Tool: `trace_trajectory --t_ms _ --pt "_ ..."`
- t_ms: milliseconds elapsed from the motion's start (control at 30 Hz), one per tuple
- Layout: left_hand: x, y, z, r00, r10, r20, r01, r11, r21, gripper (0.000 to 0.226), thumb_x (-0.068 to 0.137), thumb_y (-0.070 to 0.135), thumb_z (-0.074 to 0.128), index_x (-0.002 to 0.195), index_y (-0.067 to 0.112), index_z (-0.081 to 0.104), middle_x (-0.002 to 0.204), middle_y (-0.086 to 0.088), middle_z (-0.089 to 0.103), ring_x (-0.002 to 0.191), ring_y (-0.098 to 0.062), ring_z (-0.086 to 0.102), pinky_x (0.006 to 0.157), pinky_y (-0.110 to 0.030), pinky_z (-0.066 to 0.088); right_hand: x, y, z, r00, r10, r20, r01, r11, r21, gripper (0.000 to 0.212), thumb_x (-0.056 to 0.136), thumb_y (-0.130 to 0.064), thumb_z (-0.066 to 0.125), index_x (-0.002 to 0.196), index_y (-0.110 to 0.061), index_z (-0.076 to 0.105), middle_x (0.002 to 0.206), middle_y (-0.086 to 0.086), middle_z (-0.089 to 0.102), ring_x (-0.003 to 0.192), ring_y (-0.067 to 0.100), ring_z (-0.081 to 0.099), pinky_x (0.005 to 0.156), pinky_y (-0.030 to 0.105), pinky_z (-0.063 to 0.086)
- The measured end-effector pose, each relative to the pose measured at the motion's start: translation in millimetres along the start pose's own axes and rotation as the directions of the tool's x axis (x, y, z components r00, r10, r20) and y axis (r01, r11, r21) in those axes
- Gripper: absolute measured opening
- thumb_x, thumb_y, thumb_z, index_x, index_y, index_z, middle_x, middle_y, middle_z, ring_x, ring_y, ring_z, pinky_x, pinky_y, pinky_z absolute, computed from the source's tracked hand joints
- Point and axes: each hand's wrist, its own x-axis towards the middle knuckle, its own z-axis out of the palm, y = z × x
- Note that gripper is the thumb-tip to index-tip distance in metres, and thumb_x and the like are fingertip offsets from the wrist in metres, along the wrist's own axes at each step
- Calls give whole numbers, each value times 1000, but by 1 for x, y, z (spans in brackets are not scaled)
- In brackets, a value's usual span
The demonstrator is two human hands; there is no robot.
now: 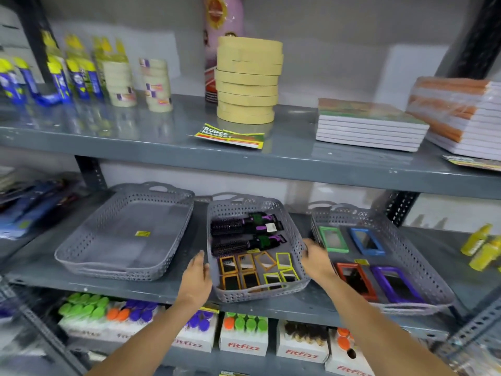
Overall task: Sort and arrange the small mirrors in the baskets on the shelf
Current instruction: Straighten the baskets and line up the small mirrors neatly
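The middle grey basket (295,226) holds two black and purple hair brushes (244,226) at the back. In its front half lie several small mirrors, orange-framed (229,264) on the left and yellow-framed (284,260) on the right. The right grey basket (423,264) holds larger mirrors: green (333,239), blue (366,241), red (355,279) and purple (394,283). My left hand (196,278) is flat against the middle basket's left wall, holding nothing. My right hand (315,259), blurred, is at that basket's right rim with fingers extended.
An empty grey basket (81,251) with a yellow sticker sits at the left of the same shelf. Yellow bottles (481,249) stand at the far right. The shelf above carries tape rolls (248,80), notebooks (368,123) and bottles. Boxes of small bottles (244,337) fill the shelf below.
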Motion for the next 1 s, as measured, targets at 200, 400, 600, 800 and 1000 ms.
trace_trajectory --t_ms 200,400,600,800,1000 --pt "-3 -1 7 998 45 53 -41 996 -81 47 99 16 37 142 1 27 148 -16 36 136 -28 33 111 -32 25 -7 5 6 998 59 -11 -58 993 104 64 86 9 37 143 -19 39 109 18 70 47 2 44 39 11 28" --pt "8 -6 -2 993 75 87 -69 995 -70 47 99 15 38 143 3 27 146 -15 38 135 -27 35 109 -30 26 -16 3 14 991 120 -56 -109 980 166 60 91 8 34 144 -21 39 110 16 71 43 1 44 39 10 29" --pt "20 -15 -19 986 83 143 -74 995 -69 47 99 16 38 143 6 27 149 -14 34 137 -26 32 112 -32 23 -30 -8 24 985 152 -81 -134 973 190 56 93 6 36 146 -13 34 136 17 56 66 7 49 78 34 53" --pt "22 -21 -25 978 102 182 -90 993 -76 46 99 16 37 144 9 27 148 -13 36 135 -24 35 112 -33 25 -43 -18 33 979 168 -113 -146 973 177 62 86 14 40 144 -8 37 124 22 61 96 28 63 95 40 51" --pt "27 -17 -24 978 142 155 -144 989 7 51 97 17 44 143 4 26 149 -16 33 135 -28 34 111 -34 26 -42 -16 27 984 147 -99 -131 980 153 59 86 12 41 142 -6 38 119 24 63 108 35 61 86 34 51"
